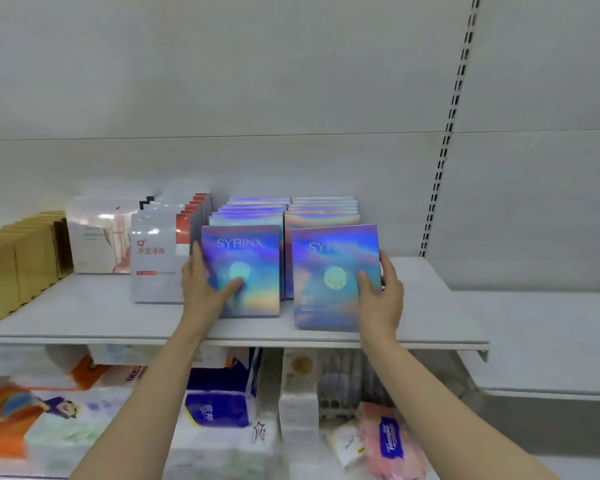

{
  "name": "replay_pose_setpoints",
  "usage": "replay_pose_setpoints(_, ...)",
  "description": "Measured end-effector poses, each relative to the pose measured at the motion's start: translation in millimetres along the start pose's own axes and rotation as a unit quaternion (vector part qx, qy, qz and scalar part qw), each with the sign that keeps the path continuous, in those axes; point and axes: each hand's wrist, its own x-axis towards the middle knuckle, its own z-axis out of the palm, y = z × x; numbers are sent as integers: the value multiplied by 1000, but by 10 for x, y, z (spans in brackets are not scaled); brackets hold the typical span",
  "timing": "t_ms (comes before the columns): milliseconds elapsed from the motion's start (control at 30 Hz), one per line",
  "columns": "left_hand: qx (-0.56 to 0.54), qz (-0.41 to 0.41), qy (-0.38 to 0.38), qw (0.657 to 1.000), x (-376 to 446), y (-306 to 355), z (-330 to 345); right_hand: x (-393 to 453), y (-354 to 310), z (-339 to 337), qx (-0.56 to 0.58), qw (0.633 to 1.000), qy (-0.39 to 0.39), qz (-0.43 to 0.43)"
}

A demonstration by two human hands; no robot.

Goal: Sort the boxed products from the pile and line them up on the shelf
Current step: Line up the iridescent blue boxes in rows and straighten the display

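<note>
Boxes (333, 275) hiding fingers, lettering blurred

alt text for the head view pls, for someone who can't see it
A person's two bare hands each grip the front holographic SYRINX box of two side-by-side rows on a white shelf: left hand on the left front box, right hand on the right front box. Silver sachets and gold boxes stand to the left; tissue packs fill the shelf below.

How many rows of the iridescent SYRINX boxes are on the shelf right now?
2: the left row, front box held by the left hand; the right row, front box held by the right hand. Boxes behind are partly hidden.
</note>
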Motion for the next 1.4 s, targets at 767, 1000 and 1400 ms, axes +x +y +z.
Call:
replay_pose_setpoints(767, 398, 321, -43, 858, 83, -74, 208, 243, 299, 348, -452, 739, -132, -482)
replay_pose_setpoints(1000, 354, 396, 38, 847, -25, 306, 370, 209, 256, 101, -415, 769, -86, -479)
replay_pose_setpoints(1400, 253, 507, -31, 823, -572, 1520, 1710, 655, 261, -1486, -401, 794, 27, -456)
